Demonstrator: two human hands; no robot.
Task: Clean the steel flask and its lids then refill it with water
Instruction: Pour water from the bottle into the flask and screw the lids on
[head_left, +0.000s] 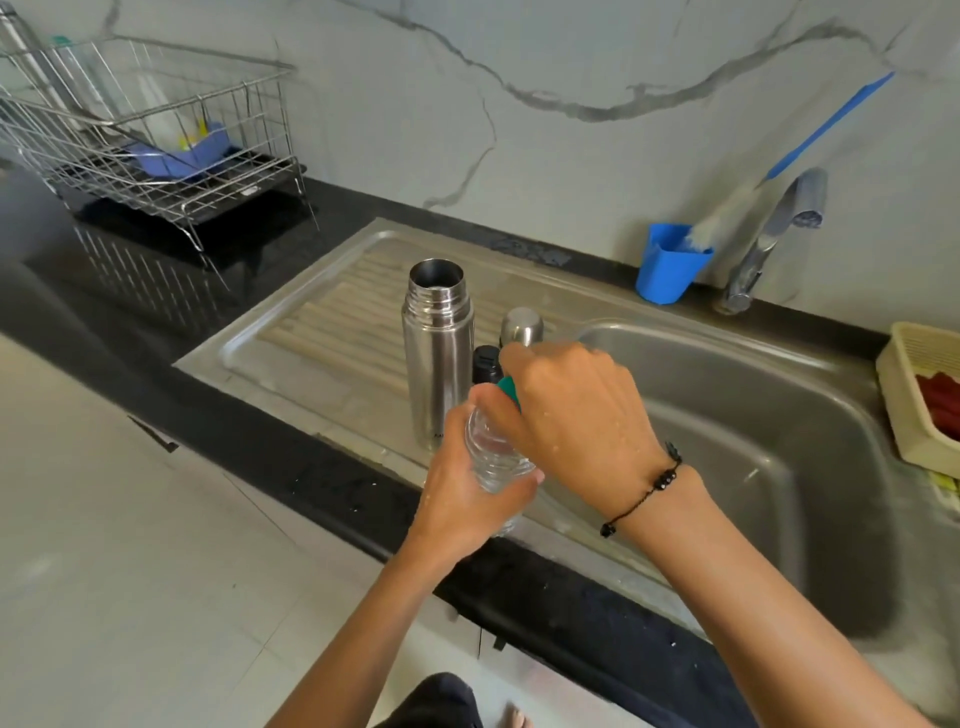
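1. Left hand (457, 499) grips clear water bottle (491, 457); right hand (576, 415) fingers clamp its teal cap (508, 388)
2. Open steel flask (438, 353) stands upright just beyond fingertips
3. Hold bottle steady, twist cap off, pour slowly

Home kitchen: sink (727, 415), dish rack (156, 130).

Flask (439, 353) brushed steel, satin sheen. Bottle (493, 457) in my left hand (462, 499) clear, ridged plastic, cap (510, 391) green plastic. Sink (753, 415) dull steel, counter (130, 270) glossy black stone, rack (156, 130) shiny wire, cup (670, 270) matt blue plastic.
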